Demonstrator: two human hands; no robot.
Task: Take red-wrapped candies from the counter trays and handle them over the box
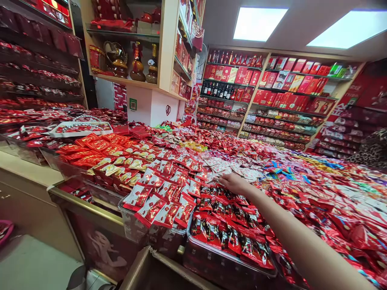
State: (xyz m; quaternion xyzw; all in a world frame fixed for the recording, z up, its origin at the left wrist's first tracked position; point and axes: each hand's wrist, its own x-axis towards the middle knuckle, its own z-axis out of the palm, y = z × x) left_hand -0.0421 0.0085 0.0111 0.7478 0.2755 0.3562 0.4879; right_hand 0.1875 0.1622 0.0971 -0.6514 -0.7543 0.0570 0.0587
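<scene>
Here's my right hand (pixel 234 183), out over the sweets, with the white packets (pixel 248 173) right at my fingertips. They lie just beyond the hand and spread off to its right, loose and flat on the heap. My fingers point left, palm down and bunched rather than spread; whether they're pinching a packet, I can't tell, as the tips are hidden against the pile.

Close below the hand, the black-and-red packets (pixel 213 231) run in rows down to a clear tub (pixel 223 266) at the front edge. My forearm (pixel 290 225) crosses from the lower right, covering part of those rows and of the red heap beside them. To the left sit red-and-white packets (pixel 169 189), overhanging their own bin (pixel 133 225), then gold ones (pixel 130 165), then plain red ones (pixel 96 146). Blue packets (pixel 279 176) lie right of the white ones, near them.

Down front, an open carton (pixel 137 268) stands against the counter, between me and the tubs. Far back, shelves (pixel 256 88) of bottles and red boxes line the wall.
</scene>
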